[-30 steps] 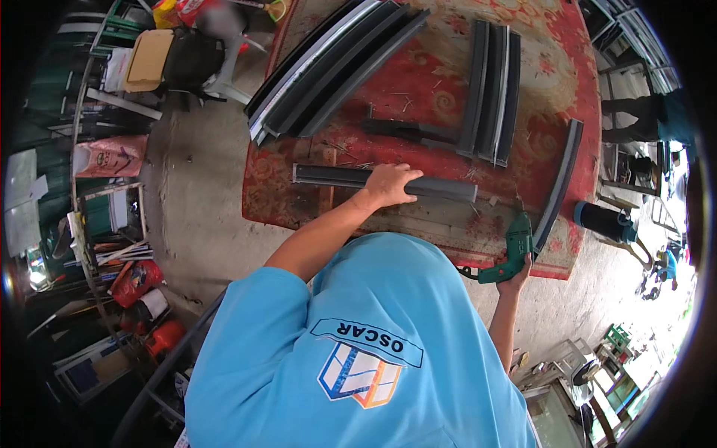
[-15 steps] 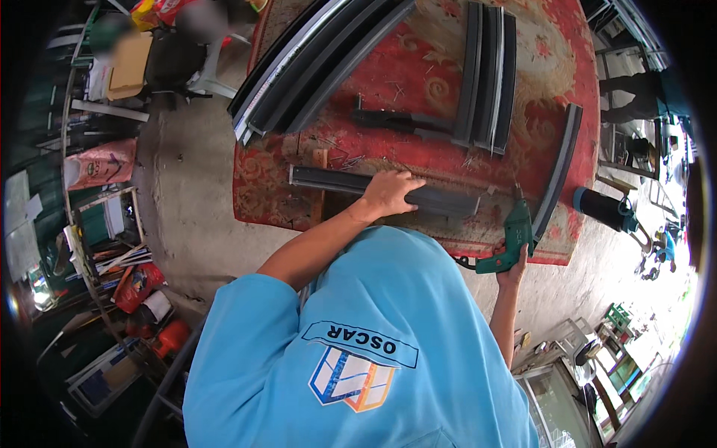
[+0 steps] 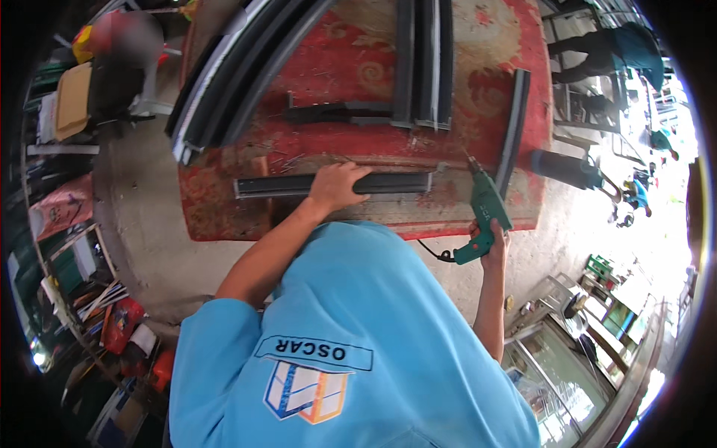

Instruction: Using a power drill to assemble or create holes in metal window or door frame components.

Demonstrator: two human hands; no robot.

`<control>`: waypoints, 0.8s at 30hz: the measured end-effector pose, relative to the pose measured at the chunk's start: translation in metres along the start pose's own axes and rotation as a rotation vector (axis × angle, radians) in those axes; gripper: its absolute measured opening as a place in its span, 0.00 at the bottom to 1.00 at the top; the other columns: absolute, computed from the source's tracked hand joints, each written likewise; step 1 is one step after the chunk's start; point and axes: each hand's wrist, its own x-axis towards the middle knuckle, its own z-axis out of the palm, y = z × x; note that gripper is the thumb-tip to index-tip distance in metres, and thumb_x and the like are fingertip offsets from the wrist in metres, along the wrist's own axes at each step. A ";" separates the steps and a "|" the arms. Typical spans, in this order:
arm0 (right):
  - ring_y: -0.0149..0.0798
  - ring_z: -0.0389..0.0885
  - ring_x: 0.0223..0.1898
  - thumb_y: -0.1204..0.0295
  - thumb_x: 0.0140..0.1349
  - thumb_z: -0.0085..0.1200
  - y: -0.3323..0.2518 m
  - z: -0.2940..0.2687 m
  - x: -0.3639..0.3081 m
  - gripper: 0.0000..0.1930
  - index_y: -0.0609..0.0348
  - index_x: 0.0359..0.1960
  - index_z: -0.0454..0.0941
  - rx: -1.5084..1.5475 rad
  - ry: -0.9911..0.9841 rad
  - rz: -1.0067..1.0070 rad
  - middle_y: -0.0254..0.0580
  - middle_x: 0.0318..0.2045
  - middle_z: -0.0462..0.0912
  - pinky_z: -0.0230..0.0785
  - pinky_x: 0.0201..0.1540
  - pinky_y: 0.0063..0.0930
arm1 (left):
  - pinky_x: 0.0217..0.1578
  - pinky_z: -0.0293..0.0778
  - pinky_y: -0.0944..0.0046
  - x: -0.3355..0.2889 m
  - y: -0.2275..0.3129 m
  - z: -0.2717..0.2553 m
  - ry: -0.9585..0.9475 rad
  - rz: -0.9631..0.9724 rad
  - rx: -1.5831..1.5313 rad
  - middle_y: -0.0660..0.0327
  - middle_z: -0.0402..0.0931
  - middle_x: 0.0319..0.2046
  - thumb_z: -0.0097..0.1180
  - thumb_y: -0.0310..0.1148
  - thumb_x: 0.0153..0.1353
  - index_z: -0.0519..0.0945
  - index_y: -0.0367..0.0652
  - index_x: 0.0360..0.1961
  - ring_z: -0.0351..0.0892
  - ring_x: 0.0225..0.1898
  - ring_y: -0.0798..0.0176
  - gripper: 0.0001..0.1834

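Observation:
A short dark grooved frame profile (image 3: 399, 182) lies crosswise near the front edge of the table. My left hand (image 3: 337, 187) grips it around the middle, fingers curled over its far side. At the right, a green electric drill (image 3: 489, 205) is held by its handle in my right hand (image 3: 493, 245). The drill's bit points away from me, over the carpet and right of the profile's end. A black cord hangs from the handle. Beneath the profile's left part, a strip of wood (image 3: 258, 166) shows.
A worn red patterned carpet (image 3: 343, 63) covers the table. Long dark curved profiles (image 3: 246, 82) lie far left, more straight ones (image 3: 424, 67) stand further back, and another (image 3: 513, 131) lies at right. Beyond the right edge is a dark cylinder (image 3: 565, 169). A person (image 3: 616, 56) stands far right.
The view has shifted, so the table sits further left. My right hand has raised and turned the drill, its bit now pointing up-left. My left hand stays on the profile.

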 end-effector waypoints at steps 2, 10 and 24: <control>0.40 0.87 0.29 0.58 0.66 0.66 -0.027 0.009 -0.014 0.25 0.69 0.51 0.78 -0.057 -0.003 -0.007 0.54 0.35 0.87 0.82 0.32 0.32 | 0.50 0.80 0.49 -0.002 0.001 0.000 0.005 0.015 0.016 0.60 0.83 0.48 0.72 0.53 0.50 0.82 0.55 0.62 0.83 0.53 0.51 0.36; 0.32 0.86 0.27 0.61 0.56 0.73 -0.127 0.073 -0.061 0.27 0.65 0.53 0.81 -0.665 0.054 0.078 0.41 0.31 0.87 0.75 0.26 0.24 | 0.46 0.82 0.47 0.006 0.014 0.001 -0.049 -0.132 0.158 0.57 0.85 0.41 0.75 0.58 0.47 0.83 0.47 0.44 0.87 0.45 0.49 0.31; 0.51 0.90 0.49 0.58 0.47 0.75 -0.138 0.129 -0.070 0.38 0.51 0.63 0.79 -1.278 -0.141 0.075 0.51 0.45 0.90 0.80 0.54 0.43 | 0.40 0.83 0.47 0.008 0.011 0.005 -0.031 -0.138 0.153 0.55 0.85 0.34 0.76 0.56 0.45 0.81 0.45 0.38 0.88 0.38 0.46 0.29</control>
